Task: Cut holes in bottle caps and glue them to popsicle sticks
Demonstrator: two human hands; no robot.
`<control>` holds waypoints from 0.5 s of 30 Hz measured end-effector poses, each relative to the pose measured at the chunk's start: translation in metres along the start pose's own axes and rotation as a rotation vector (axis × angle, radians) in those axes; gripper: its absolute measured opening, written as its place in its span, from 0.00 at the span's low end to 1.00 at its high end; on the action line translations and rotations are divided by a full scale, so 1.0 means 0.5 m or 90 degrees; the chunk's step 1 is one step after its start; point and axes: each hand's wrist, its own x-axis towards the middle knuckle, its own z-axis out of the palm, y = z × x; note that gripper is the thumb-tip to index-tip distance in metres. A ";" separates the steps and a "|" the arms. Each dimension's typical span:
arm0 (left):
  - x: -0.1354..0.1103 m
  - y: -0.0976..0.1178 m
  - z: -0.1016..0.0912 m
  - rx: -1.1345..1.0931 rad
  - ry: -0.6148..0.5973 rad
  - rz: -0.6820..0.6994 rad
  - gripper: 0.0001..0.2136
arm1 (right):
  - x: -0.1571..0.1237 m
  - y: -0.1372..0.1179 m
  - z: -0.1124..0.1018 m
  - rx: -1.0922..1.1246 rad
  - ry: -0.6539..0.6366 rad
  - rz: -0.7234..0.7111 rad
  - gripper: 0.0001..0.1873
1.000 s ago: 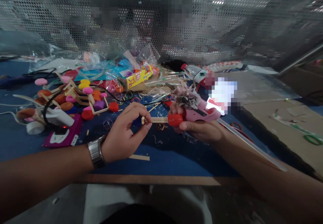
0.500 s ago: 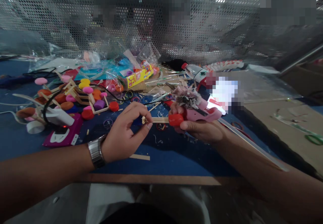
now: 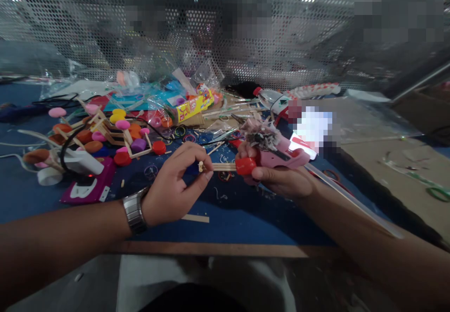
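Observation:
Between the thumb and forefinger of my left hand [image 3: 179, 181] is the end of a small bundle of thin wooden sticks [image 3: 225, 167]. The bundle runs right to a red bottle cap [image 3: 245, 166], which the thumb and fingers of my right hand [image 3: 281, 180] grip. A pink hot glue gun [image 3: 284, 156] rests in the same right hand, its front matted with grey fluff [image 3: 262, 135]. From its rear a translucent glue stick [image 3: 351, 199] seems to stretch along my forearm. How the sticks meet the cap is partly hidden by the fingers.
To the left stand wooden-stick frames with coloured discs [image 3: 123, 124] and a purple power socket [image 3: 89, 181] with a plug. Behind are a yellow packet [image 3: 195, 106], a plastic bottle [image 3: 274, 101] and a bright phone screen [image 3: 311, 129]. Scissors [image 3: 438, 194] lie right; a flat wooden strip [image 3: 196, 218] lies near the front.
Almost nothing differs. Both hands keep their grips, and the sticks, cap and glue gun are in nearly the same place.

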 end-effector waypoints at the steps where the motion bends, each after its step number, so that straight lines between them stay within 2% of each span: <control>1: 0.000 0.000 0.000 -0.001 -0.003 -0.002 0.06 | 0.000 0.000 0.000 -0.001 0.003 0.002 0.20; 15: 0.000 0.001 -0.001 -0.001 -0.005 0.006 0.06 | -0.003 0.004 -0.009 0.008 -0.011 0.005 0.18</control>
